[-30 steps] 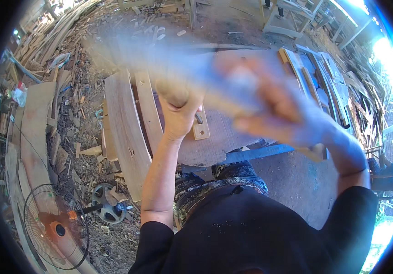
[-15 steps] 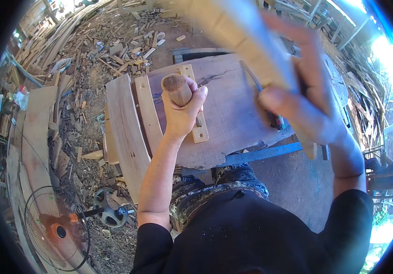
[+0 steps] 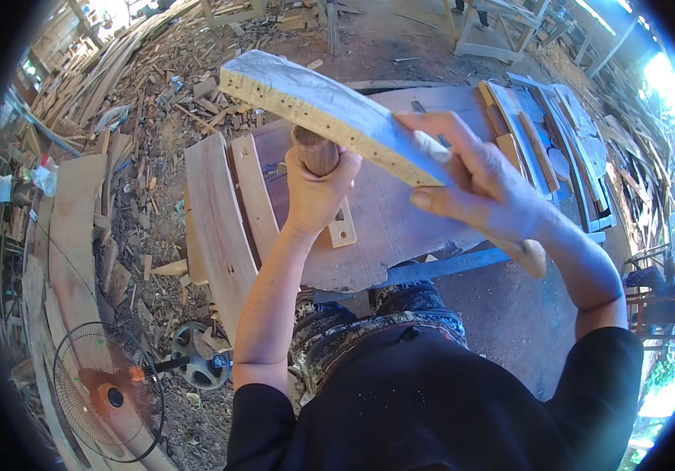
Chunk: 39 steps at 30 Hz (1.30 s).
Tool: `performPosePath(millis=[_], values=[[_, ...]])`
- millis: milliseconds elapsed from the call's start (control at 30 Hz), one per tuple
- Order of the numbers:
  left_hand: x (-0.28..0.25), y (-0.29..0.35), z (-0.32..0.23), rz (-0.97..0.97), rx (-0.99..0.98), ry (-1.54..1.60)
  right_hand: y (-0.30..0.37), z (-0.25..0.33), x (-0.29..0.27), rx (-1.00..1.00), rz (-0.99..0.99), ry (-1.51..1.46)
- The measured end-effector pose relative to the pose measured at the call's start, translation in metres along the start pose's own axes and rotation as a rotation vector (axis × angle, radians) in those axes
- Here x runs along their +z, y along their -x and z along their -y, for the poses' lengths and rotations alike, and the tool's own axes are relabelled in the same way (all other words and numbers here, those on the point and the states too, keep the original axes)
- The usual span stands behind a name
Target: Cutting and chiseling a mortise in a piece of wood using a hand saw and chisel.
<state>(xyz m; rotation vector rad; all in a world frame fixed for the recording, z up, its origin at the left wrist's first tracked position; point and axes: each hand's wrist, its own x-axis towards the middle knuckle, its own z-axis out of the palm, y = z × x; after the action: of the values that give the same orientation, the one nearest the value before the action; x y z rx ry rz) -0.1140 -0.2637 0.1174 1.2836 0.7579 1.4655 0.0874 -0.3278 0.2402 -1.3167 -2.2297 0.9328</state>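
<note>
The broad wooden slab (image 3: 416, 228) lies under the hands as before. Above it, the long wooden block (image 3: 306, 98), a blur lifted up and to the right half a second ago, now shows sharp, slanting from upper left down to the right hand (image 3: 494, 184), which grips it, forefinger over the top and thumb at the near edge. The left hand (image 3: 312, 198) has scarcely shifted, wrapped round a stubby round handle (image 3: 318, 157). The block overlaps the handle's top; whether they touch, I cannot tell. Near the left hand shows the drilled end of a pale strip (image 3: 343, 233), lying on the slab
</note>
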Motion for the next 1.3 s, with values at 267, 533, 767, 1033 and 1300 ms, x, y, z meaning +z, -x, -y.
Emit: performPosePath(millis=[267, 533, 767, 1033, 1300], values=[[0.017, -0.025, 0.017, 0.015, -0.001, -0.143, 0.006, -0.041, 0.021, 0.042, -0.173, -0.227], [0.063, -0.031, 0.023, 0.115, -0.015, -0.435, 0.040, -0.077, 0.021, 0.181, -0.252, -0.541], [0.073, -0.034, 0.054, 0.354, 0.199, -0.794, 0.082, -0.119, 0.040, 0.397, -0.356, -0.759], [0.018, -0.056, -0.022, 0.060, -0.049, -0.186, 0.100, -0.155, 0.075, 0.472, -0.390, -0.461], [-0.036, -0.025, 0.036, 0.310, -0.415, -1.447, 0.077, -0.169, 0.099, 0.608, -0.339, -0.235]])
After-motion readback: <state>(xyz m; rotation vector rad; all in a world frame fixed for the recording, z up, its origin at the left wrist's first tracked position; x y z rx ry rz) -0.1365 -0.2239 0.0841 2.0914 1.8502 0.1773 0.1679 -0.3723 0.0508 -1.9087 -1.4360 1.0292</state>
